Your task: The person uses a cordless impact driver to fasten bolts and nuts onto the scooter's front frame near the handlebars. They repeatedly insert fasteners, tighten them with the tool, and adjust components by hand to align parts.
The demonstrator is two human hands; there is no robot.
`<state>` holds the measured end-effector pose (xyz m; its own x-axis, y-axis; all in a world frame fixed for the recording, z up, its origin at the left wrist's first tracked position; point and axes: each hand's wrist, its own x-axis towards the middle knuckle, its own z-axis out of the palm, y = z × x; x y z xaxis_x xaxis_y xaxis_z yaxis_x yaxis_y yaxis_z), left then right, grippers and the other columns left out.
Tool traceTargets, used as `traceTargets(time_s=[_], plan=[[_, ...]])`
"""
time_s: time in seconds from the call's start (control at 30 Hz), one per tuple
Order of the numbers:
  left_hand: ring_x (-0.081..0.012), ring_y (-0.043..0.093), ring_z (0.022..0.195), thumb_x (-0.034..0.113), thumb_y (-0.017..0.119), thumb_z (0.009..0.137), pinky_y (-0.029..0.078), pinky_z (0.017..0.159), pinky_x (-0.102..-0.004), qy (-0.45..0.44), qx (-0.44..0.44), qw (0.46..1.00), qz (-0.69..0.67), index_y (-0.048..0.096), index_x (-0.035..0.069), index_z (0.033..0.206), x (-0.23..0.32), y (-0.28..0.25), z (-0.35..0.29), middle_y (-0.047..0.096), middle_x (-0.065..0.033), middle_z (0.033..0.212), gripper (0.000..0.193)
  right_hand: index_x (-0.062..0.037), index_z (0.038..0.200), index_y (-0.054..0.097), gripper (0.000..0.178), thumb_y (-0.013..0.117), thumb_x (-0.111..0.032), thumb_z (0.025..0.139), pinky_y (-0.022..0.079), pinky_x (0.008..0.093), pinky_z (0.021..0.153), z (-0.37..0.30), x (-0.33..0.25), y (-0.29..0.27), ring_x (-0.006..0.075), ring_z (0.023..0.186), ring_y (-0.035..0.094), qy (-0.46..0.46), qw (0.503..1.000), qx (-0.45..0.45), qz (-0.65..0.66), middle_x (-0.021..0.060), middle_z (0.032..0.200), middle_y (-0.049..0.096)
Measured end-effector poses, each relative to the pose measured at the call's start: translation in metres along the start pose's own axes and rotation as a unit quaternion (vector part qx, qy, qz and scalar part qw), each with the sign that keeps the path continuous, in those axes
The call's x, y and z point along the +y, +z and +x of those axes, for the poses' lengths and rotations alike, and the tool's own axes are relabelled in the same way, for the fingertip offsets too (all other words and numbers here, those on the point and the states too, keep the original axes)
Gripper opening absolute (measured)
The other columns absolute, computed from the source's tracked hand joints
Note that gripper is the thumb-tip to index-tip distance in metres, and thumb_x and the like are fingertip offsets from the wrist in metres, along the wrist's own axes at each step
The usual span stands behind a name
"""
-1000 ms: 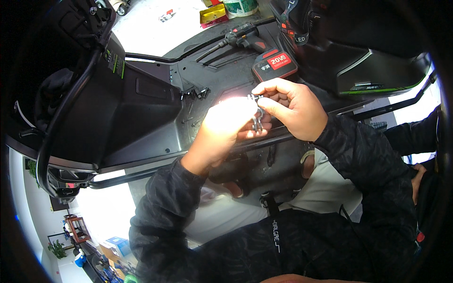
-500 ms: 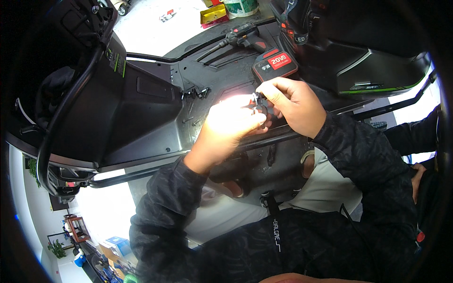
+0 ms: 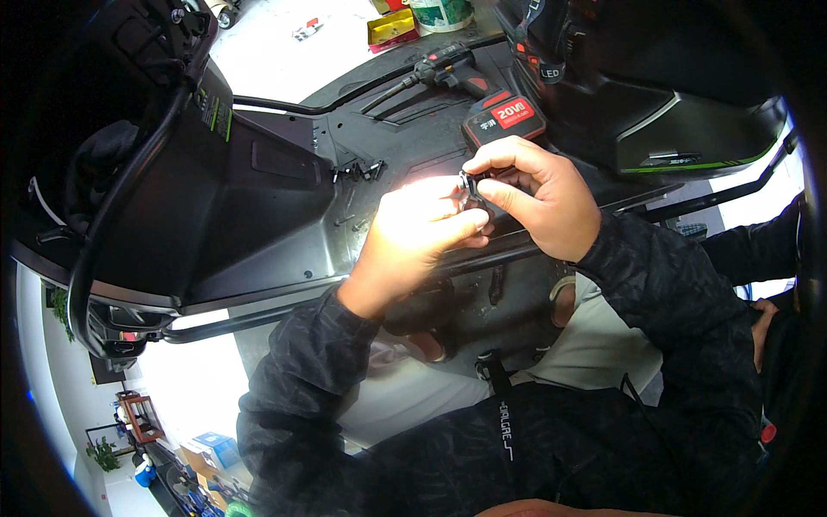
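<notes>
Above the black footboard of a vehicle, both my hands meet at a small black and silvery part whose exact kind I cannot make out. My left hand pinches its lower side between thumb and fingers, under a bright patch of light. From the right, my right hand grips the upper side with thumb and index finger. Just beyond the hands lies a cordless power tool with a red and black battery. Several small dark bolts are scattered on the footboard to the left.
A black bar runs along the footboard's near edge. Moulded black panels rise at left and right. Farther off stand a yellow and red tin and a green and white bucket. Another person's hand shows at far right.
My right hand has shifted slightly, its index finger now reaching farther over the small part. The left hand keeps its grip almost unmoved.
</notes>
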<state>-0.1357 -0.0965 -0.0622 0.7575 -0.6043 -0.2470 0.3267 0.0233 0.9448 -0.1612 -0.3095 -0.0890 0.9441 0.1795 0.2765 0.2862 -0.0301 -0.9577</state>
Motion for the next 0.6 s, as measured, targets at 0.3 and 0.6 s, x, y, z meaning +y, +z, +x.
traceTargets(time_s=[0.3,0.6], plan=[[-0.0272,0.074,0.102,0.004,0.076,0.093,0.065,0.088,-0.0388,0.0,0.0,1.0,-0.013,0.061,-0.004,0.124,-0.0034,-0.0022,-0.0003,0.072,-0.0163,0.108,0.035,0.0025,0.131,0.06,0.031,0.059,-0.019,0.108,0.056,0.0268,0.072,0.0032,-0.0092,-0.0019,0.0089,0.076,0.064,0.139,0.989,-0.008,0.058,0.0036,0.09,0.069],[-0.0301,0.074,0.103,0.0,0.075,0.093,0.065,0.088,-0.0401,-0.029,-0.02,0.999,-0.029,0.053,-0.003,0.128,0.0005,-0.0004,-0.0029,0.071,-0.0187,0.111,0.041,-0.0022,0.146,0.05,0.039,0.053,-0.012,0.109,0.054,0.026,0.069,0.0059,-0.006,-0.006,0.007,0.072,0.06,0.137,0.987,-0.047,0.073,-0.0015,0.075,0.059]])
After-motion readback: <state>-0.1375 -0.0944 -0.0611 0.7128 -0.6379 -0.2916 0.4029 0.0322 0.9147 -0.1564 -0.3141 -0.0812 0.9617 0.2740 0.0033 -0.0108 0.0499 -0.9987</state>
